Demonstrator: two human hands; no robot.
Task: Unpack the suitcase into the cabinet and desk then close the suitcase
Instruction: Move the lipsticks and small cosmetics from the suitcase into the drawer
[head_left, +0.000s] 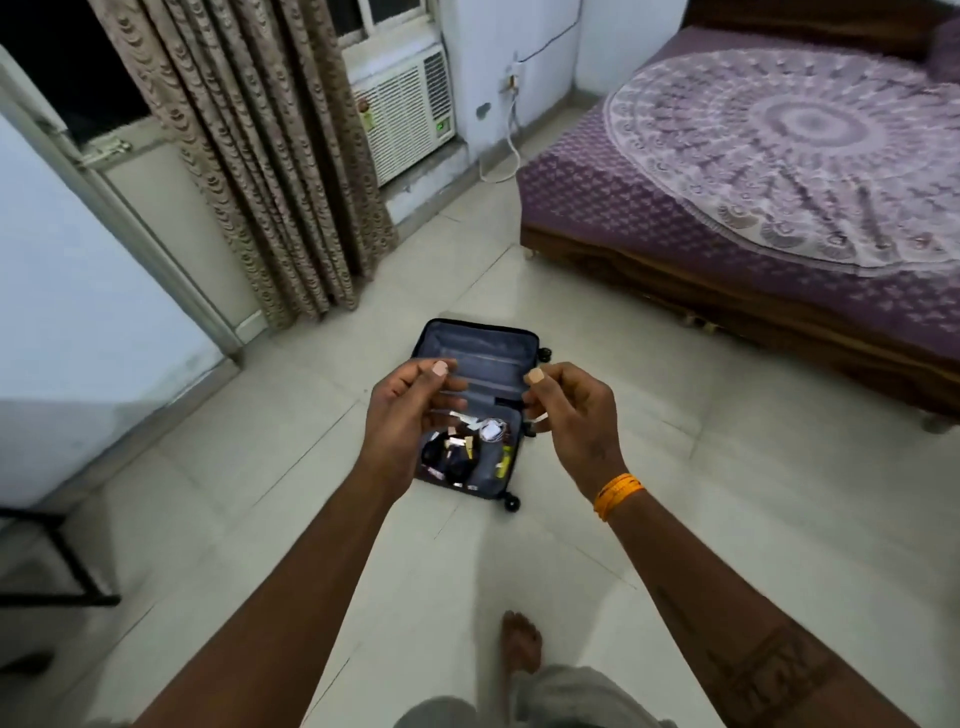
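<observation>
Head view takes in a bedroom: the bed (779, 171) with its purple mandala spread fills the right side, a patterned curtain (249, 171) hangs at the left beside a window air conditioner (405, 109), and pale floor tiles (675, 493) run between them. On those tiles, well apart from the bed, the dark suitcase (475, 410) lies flat with its lid thrown back — laid open that way, I judge, so the contents can be lifted straight out. The lid half looks bare; the near half holds a jumble of small items (462, 452), too blurred to name, so unpacking seems barely begun.

Both forearms reach forward from a standing stance (a bare foot (521, 644) shows below). The left hand (410, 410) and right hand (566, 410) hover above the case, palms turned toward each other, fingers loosely curled with the thumbs up — neither grips anything that I can make out. An orange thread band (618, 493) circles the right wrist.
</observation>
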